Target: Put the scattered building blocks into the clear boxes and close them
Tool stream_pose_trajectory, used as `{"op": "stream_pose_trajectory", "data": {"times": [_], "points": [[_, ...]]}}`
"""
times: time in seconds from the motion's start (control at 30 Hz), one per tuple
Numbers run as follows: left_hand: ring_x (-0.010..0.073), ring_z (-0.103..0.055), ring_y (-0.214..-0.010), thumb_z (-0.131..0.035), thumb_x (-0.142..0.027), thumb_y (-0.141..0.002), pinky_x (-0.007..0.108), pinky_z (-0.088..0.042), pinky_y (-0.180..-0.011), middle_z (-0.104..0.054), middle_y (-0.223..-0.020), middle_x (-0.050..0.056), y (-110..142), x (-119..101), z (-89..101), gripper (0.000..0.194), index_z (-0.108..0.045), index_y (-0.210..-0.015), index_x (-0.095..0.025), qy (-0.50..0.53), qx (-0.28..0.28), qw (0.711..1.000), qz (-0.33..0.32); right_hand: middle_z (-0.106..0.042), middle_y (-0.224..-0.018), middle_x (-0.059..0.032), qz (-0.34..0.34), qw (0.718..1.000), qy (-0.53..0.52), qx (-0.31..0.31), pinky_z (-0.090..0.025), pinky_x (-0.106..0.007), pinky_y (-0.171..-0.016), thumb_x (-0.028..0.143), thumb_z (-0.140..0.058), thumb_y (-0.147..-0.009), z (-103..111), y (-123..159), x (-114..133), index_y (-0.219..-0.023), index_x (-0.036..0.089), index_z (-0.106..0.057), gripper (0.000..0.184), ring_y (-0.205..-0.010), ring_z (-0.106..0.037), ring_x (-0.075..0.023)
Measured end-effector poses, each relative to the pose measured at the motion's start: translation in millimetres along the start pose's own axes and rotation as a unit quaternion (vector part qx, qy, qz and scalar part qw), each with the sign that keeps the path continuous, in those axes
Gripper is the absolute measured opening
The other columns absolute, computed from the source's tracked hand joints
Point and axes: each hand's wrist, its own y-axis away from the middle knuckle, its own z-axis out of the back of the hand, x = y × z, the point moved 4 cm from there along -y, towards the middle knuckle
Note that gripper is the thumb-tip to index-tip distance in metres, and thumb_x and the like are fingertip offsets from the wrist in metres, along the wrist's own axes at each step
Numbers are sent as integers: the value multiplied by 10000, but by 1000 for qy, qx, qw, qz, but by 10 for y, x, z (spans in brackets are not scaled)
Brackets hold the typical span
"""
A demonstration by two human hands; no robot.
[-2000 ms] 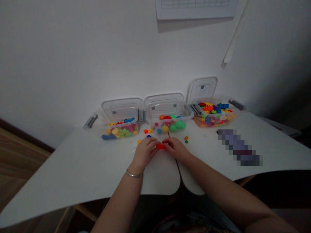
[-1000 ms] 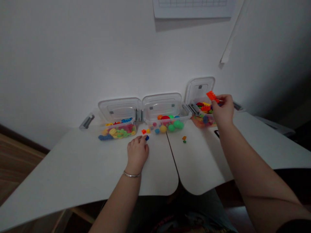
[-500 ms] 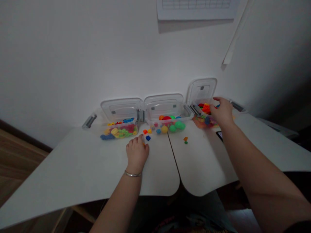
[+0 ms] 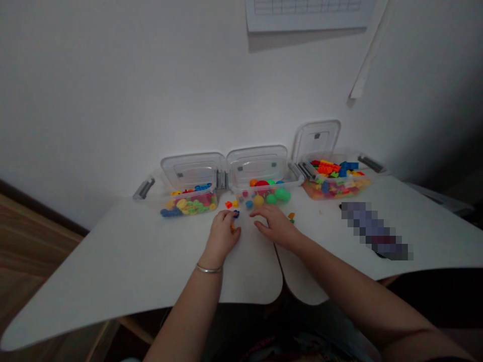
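My left hand, with a bracelet at its wrist, is closed on a small orange toy block between thumb and fingers; the fingers cover part of it. A dark blue toy block lies right by its fingertips. Behind that are a red-orange block and a yellow block. Facing it, my right hand is open over the table, thumb and fingers apart and nothing seen between them. An orange-and-green piece lies just behind my right hand, partly covered.
Three clear boxes with raised lids stand along the wall: the left box with mixed toy pieces, the middle box with coloured balls, the right box with blocks. A pixelated phone-like object lies on the white table at right.
My right hand has left the right-hand box and come to the middle, opposite my left hand. My left hand stays by the blue block. The object at right is now uncovered.
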Motion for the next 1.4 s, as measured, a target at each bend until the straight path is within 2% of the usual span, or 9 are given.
{"op": "stream_pose_trajectory", "data": {"times": [0.07,0.17,0.27,0.37,0.67,0.9,1.13,1.23,1.4], "points": [[265,-558,-1105,-665,-173,-707,401,-446,-996,-599,-1164,116,41,-47,52,485,-600,-1187,-160,-29,0,1000,0,-676,-1138,-85,-8,999,7,43,-431,-420,-997,152,-591,-823,-164,-1,30,-1088,195,-655,276,-1103,-582,-224],[339,-560,-1043,-674,-290,-722,484,-467,-905,-598,-1117,153,122,-57,141,548,-582,-1242,-143,-144,-19,987,74,-662,-1174,-92,-17,998,14,63,-425,-411,-1013,138,-595,-823,-277,-15,32,-1145,184,-640,328,-1126,-571,-221],[346,-565,-988,-611,-306,-787,463,-486,-834,-608,-1020,178,157,-38,134,444,-615,-1173,-87,-186,6,977,104,-655,-1194,-95,-23,997,18,66,-415,-411,-1027,145,-599,-826,-317,-20,-8,-1171,176,-629,348,-1142,-560,-223],[306,-569,-974,-569,-263,-834,429,-478,-879,-628,-1012,166,122,2,61,371,-623,-1153,-82,-152,39,985,71,-655,-1195,-98,-34,997,20,59,-410,-409,-1034,141,-594,-826,-340,-1,-66,-1176,164,-623,352,-1145,-555,-225],[228,-573,-1060,-532,-84,-795,409,-447,-976,-663,-1192,84,66,31,-103,495,-559,-1276,-194,21,77,994,-72,-633,-1257,-104,-26,998,25,46,-394,-416,-1048,113,-564,-814,-351,54,-100,-1251,159,-582,439,-1170,-536,-223],[230,-601,-1038,-549,-62,-677,397,-495,-918,-638,-1119,113,52,7,-37,501,-565,-1169,-153,110,51,992,-24,-684,-1157,-87,-7,997,37,61,-432,-403,-980,146,-596,-822,-387,44,-97,-1211,178,-616,391,-1065,-586,-222],[303,-575,-996,-633,-228,-718,447,-460,-911,-650,-995,125,83,33,60,288,-626,-995,-149,-91,16,995,39,-699,-972,-96,-40,994,80,67,-461,-387,-908,140,-601,-797,-291,55,-101,-985,153,-677,203,-952,-592,-225],[289,-575,-961,-613,-256,-759,421,-457,-876,-657,-980,106,86,49,77,215,-653,-954,-176,-126,21,990,66,-685,-956,-84,-52,997,53,23,-470,-389,-882,129,-604,-752,-103,43,-111,-953,175,-654,212,-935,-590,-222],[262,-590,-956,-620,-270,-798,392,-446,-884,-682,-995,82,69,68,82,205,-690,-981,-209,-94,34,992,75,-631,-922,-60,-55,976,-13,-210,-488,-330,-706,181,-565,-746,469,100,-184,-1033,197,-568,287,-749,-555,-172]]}}
